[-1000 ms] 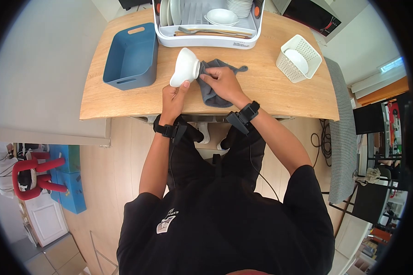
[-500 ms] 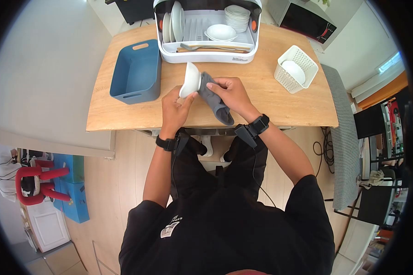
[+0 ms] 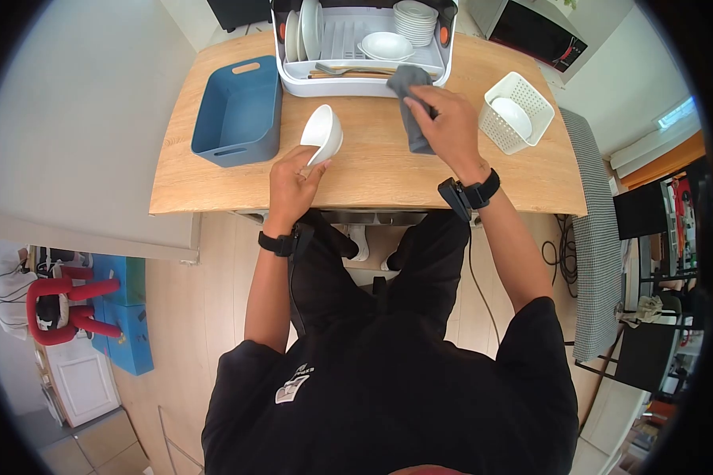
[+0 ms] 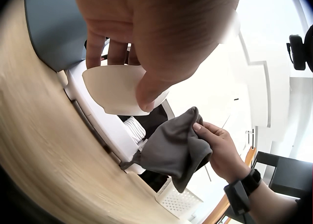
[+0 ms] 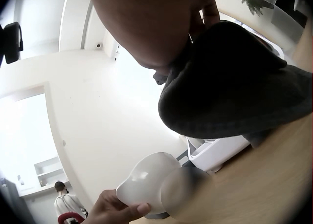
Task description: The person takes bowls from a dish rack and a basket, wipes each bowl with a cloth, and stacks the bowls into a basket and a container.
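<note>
My left hand (image 3: 291, 184) pinches a white bowl (image 3: 325, 133) by its rim, thumb on one side and fingers on the other. The bowl is tilted on its side above the table (image 3: 364, 170), its opening turned to the left in the head view. My right hand (image 3: 450, 131) grips a grey cloth (image 3: 413, 111), which hangs from the fingers in front of the dish rack. In the left wrist view the cloth (image 4: 171, 146) droops in folds, apart from the bowl (image 4: 115, 89).
A blue bin (image 3: 238, 119) stands at the table's left. At the back, a white dish rack (image 3: 348, 85) holds plates, stacked dishes, chopsticks and a fork. To the right, a white perforated basket (image 3: 499, 138) contains a white bowl (image 3: 513, 117). A microwave (image 3: 535, 36) sits behind.
The cloth was against the bowl's base; my right hand has drawn it away to the right and toward the rack. My left hand has turned the bowl, still holding it.
</note>
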Available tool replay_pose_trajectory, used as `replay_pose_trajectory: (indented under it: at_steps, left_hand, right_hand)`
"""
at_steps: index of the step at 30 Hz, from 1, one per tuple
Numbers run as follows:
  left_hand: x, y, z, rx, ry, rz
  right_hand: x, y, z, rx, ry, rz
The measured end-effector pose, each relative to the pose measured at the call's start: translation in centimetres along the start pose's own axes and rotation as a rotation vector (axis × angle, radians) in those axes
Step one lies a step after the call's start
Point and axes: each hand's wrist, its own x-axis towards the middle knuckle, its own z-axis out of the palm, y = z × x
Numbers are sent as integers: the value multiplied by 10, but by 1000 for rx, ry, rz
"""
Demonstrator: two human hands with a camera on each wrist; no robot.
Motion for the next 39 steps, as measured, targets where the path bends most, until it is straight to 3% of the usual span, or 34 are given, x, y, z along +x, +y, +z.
replay_pose_trajectory:
  at_steps: [3,5,7,8,9,10,11,12,15,20,22,23,25,26,28,32,35,37,38,39]
  left_hand:
    - [1,-13,1,78,23,44]
    - [-1,-18,-1,108,37,55]
    - [-6,-23,-2,142,58,52]
    - [-7,-25,-1,144,60,54]
    - [-8,-27,-1,147,62,56]
    - [-9,-30,0,156,67,41]
    - [-9,-34,2,133,75,38]
    - [-9,-37,4,111,81,36]
    - [-10,-45,10,65,101,3]
    - [-8,-41,11,-3,112,-35]
    - [-9,-42,10,-14,124,-15]
    - [-9,-42,10,-15,122,-25]
    - [-10,-41,11,-15,137,-60]
    - [-10,-42,11,-19,149,-49]
    - [-11,-46,12,17,150,-47]
    - [-12,-46,13,56,147,-3]
    - [-11,-47,14,34,130,-1]
    - [-11,-47,15,74,141,-2]
    - [-12,-50,17,76,161,30]
    - [-14,-51,18,67,137,27]
  right_hand:
    - [-16,-6,1,126,-159,14]
    - [-28,-27,-24,684,-482,446]
    - [-33,-50,-73,994,-789,371]
    - [-43,-76,-87,1520,-676,300]
    - [-41,-86,-91,2006,-923,20]
    - [-21,-108,-113,1905,-957,-308]
    - [-26,-125,-129,1898,-868,-466]
    - [-28,-136,-144,1926,-974,-517]
    - [-31,-166,-157,1954,-938,-513]
    - [-44,-163,-159,1959,-938,-592]
    - [-52,-161,-160,2016,-1105,-496]
    - [-50,-162,-159,2023,-1107,-486]
    - [-42,-165,-153,2191,-816,-428]
    - [-40,-162,-153,2201,-819,-417]
    - [-35,-151,-156,2119,-1054,-556]
    - [-29,-139,-163,1965,-1045,-515]
    - [-29,-128,-169,1822,-933,-431]
    - [-36,-128,-174,1556,-507,-272]
    - [-40,-130,-172,1541,-367,-221]
    - [-41,-133,-170,1533,-353,-198]
